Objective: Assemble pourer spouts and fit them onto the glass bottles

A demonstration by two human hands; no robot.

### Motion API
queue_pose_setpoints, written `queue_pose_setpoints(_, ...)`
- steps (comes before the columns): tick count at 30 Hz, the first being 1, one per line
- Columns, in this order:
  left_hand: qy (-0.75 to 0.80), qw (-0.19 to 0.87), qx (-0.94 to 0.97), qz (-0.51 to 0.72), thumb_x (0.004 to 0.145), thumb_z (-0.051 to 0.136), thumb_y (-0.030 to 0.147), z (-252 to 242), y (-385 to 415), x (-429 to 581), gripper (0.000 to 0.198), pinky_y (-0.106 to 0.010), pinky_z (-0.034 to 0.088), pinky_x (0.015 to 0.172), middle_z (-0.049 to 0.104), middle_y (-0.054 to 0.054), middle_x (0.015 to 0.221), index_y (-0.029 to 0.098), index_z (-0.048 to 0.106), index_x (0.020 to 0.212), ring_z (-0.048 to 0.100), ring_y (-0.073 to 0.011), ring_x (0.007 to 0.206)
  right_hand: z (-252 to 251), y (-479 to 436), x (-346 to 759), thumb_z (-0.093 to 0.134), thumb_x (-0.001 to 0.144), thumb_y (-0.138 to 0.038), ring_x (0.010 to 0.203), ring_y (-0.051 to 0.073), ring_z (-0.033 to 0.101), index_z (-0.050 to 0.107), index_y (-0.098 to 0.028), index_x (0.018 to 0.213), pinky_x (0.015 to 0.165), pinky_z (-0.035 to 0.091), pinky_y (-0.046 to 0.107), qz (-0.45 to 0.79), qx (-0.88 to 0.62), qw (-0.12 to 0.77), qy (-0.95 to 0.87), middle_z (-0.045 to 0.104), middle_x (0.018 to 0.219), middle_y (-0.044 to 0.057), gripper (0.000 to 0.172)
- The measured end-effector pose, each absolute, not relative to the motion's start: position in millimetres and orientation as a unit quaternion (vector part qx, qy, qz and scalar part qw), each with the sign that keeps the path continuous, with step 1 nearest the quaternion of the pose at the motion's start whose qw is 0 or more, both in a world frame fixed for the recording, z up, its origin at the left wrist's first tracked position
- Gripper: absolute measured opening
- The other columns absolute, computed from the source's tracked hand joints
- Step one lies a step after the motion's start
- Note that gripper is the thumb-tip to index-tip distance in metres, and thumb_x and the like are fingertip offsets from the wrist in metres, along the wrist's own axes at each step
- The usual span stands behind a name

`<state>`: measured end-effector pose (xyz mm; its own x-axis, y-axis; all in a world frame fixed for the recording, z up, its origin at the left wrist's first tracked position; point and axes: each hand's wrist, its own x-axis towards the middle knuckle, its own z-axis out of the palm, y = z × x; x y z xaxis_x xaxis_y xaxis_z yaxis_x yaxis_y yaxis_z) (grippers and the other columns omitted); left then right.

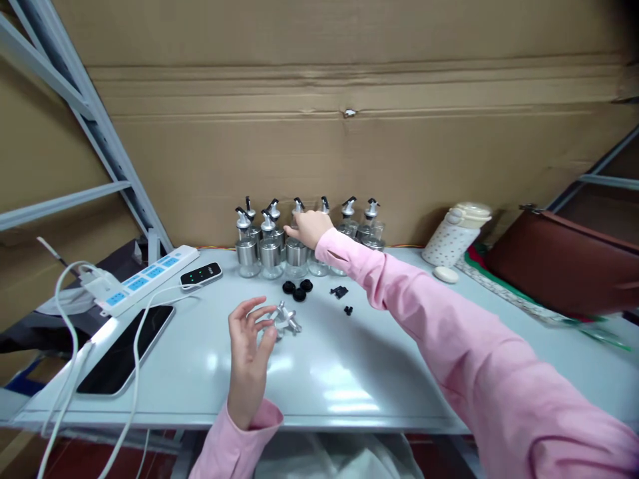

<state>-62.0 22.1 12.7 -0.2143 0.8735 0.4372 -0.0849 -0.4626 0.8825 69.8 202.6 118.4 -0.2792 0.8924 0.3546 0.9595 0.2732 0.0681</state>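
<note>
Several glass bottles with metal bands and black-tipped pour spouts (270, 253) stand in rows at the back of the table. My right hand (310, 228) reaches over the front middle bottles; its fingertips are at a spout and partly hidden, so its hold cannot be made out. Palm up and fingers curled apart, my left hand (251, 346) is just left of a small pile of silvery spout parts (287, 319) and holds nothing. Black round caps (299, 294) lie in front of the bottles. To their right are flat black pieces (339, 291) and tiny black plugs (348, 310).
At the left lie a power strip (150, 276), a black phone (124, 349), a small device (201, 275) and white cables. On the right stand a dotted white flask (454, 236), a white round lid (446, 275) and a brown bag (559, 263). Cardboard (319, 153) rises behind.
</note>
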Motion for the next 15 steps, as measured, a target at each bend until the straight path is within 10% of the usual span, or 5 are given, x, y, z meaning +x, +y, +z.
queue_pose_setpoints(9, 0.419, 0.296, 0.555, 0.654, 0.081, 0.053, 0.024, 12, 21, -58, 0.033, -0.035, 0.043, 0.080, 0.045, -0.007, 0.114, 0.024, 0.038, 0.110, 0.053, -0.0190, 0.099, 110, 208, 72, 0.045, 0.083, -0.048, 0.083, 0.028, 0.063, 0.049, -0.013, 0.107, 0.067, 0.041, 0.031, -0.178, -0.571, 0.159, -0.786, 0.066, 0.087, 0.016, 0.043)
queue_pose_setpoints(15, 0.457, 0.317, 0.592, 0.583, 0.077, 0.057, 0.021, 8, 19, -52, 0.038, -0.032, 0.044, 0.075, 0.051, -0.007, 0.109, 0.022, 0.039, 0.111, 0.055, -0.0179, 0.093, 95, 132, 79, 0.041, 0.084, -0.029, 0.050, 0.010, 0.049, 0.048, -0.014, 0.093, 0.055, 0.037, 0.021, 0.025, -0.422, 0.421, -0.803, 0.050, 0.055, -0.004, 0.019)
